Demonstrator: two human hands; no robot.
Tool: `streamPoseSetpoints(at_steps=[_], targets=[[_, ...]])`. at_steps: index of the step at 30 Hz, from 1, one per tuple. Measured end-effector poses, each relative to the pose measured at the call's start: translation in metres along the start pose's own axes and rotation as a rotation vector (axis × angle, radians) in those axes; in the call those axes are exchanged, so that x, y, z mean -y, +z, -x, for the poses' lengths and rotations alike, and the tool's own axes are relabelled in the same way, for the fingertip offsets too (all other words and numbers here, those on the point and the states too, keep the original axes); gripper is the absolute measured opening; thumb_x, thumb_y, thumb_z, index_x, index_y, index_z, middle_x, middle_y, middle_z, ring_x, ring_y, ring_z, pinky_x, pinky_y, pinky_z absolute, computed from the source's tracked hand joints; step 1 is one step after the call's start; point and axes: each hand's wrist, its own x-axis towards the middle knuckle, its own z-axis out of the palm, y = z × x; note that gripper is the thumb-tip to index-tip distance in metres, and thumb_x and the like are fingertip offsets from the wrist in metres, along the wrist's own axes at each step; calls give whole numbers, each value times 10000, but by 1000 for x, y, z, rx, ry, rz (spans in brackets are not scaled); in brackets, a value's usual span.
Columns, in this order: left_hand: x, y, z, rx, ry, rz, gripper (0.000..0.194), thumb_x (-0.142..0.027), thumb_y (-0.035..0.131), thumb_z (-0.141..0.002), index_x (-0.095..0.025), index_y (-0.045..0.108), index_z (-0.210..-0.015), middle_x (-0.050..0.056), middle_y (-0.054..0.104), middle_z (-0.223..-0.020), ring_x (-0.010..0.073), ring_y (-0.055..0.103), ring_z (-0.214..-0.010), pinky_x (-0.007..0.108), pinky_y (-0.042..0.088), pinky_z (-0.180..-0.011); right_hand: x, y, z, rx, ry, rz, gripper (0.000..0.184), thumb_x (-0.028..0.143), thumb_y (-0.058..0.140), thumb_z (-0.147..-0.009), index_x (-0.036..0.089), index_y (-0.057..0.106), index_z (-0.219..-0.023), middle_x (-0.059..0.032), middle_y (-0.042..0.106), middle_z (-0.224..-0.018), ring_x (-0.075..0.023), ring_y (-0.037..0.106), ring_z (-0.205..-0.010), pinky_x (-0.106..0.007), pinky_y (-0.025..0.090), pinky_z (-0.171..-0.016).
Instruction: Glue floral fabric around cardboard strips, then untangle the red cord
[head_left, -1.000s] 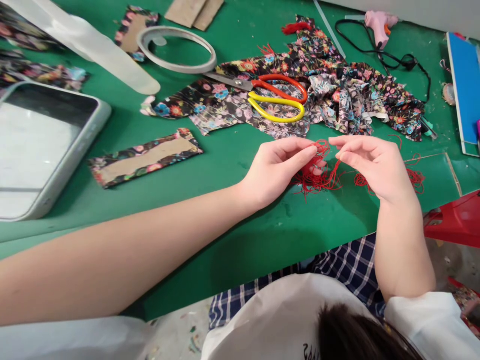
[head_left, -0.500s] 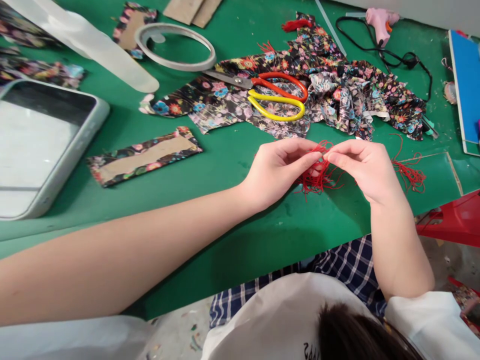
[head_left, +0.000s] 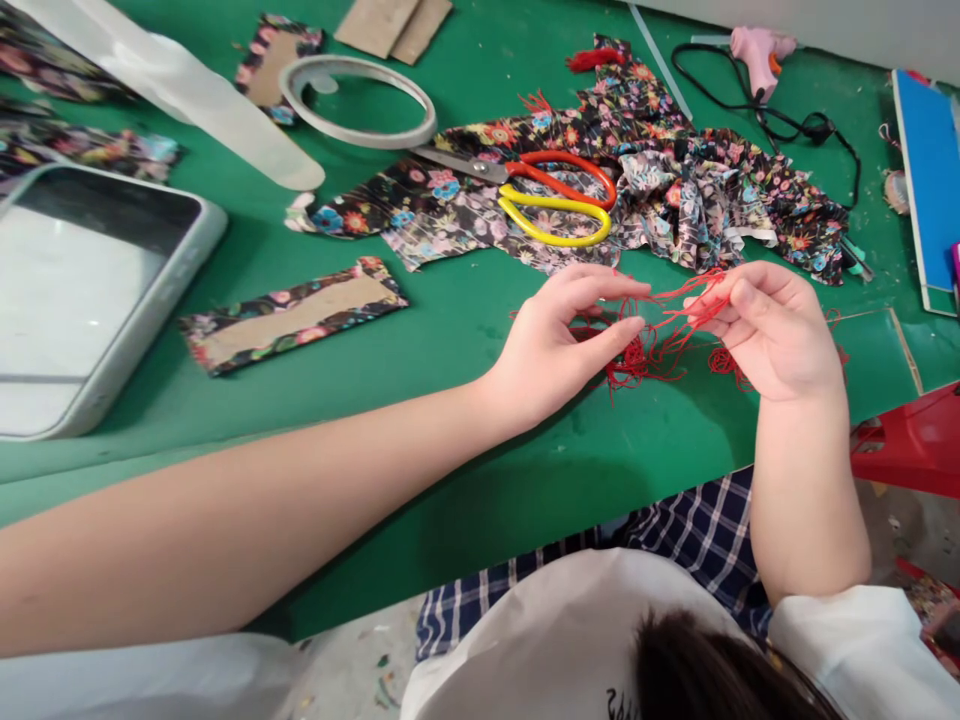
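Red threads point(head_left: 675, 292) stretch between my two hands above the table. My right hand point(head_left: 780, 325) is closed, pinching a bundle of these strands between thumb and fingers. My left hand point(head_left: 551, 335) has its thumb and forefinger apart, with strands passing close by the fingertips; its other fingers are partly hidden. Beneath it lies a loose red thread tangle point(head_left: 634, 362), and a smaller red coil point(head_left: 724, 362) rests by my right hand. Just beyond my hands, scissors point(head_left: 555, 190) with one red and one yellow handle lie on dark floral fabric point(head_left: 465, 205).
On the green table point(head_left: 450, 330) lie a fabric-edged cardboard strip point(head_left: 300, 315), a phone point(head_left: 97, 290) at left and a tape roll point(head_left: 358, 140). A pink glue gun point(head_left: 759, 58) with its black cord sits at the back right. A blue board point(head_left: 926, 180) stands at the right edge.
My right hand has moved right and turned, drawing red strands away from the tangle. My left thumb and forefinger have parted. The view has shifted slightly.
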Motion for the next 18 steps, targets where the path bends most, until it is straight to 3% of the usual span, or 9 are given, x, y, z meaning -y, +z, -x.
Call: streamPoseSetpoints(at_steps=[3,7,13,18], targets=[[-1,-2,2,-90,96,-144,256,-325,635,-783,-220,704,-1006,74,574,-1160,229,494,-1167,350,351,-1070,1,0,1,22,0,-37,248,454,740,-666,236,624,-691,38,681,-684,-95,646,-610,-238,557,-601],[-7,-3,7,-137,115,-235,223,-317,589,-809,-245,715,-979,69,545,-1102,242,486,-1125,367,368,-1041,2,1,3,63,-9,-27,242,439,733,-681,222,627,-689,42,660,-650,-78,615,-543,-219,529,-539],[-17,-5,13,8,135,-164,258,-379,539,-843,-250,757,-798,49,555,-782,203,534,-841,358,446,-854,3,6,4,130,22,-72,212,395,759,-664,207,661,-671,39,664,-625,-77,613,-543,-213,528,-543],[-21,-2,10,136,-23,35,478,-540,469,-865,-204,710,-626,48,610,-725,169,548,-730,317,474,-756,1,7,3,205,20,-23,141,326,748,-693,199,687,-681,24,682,-646,-87,634,-601,-229,542,-610]])
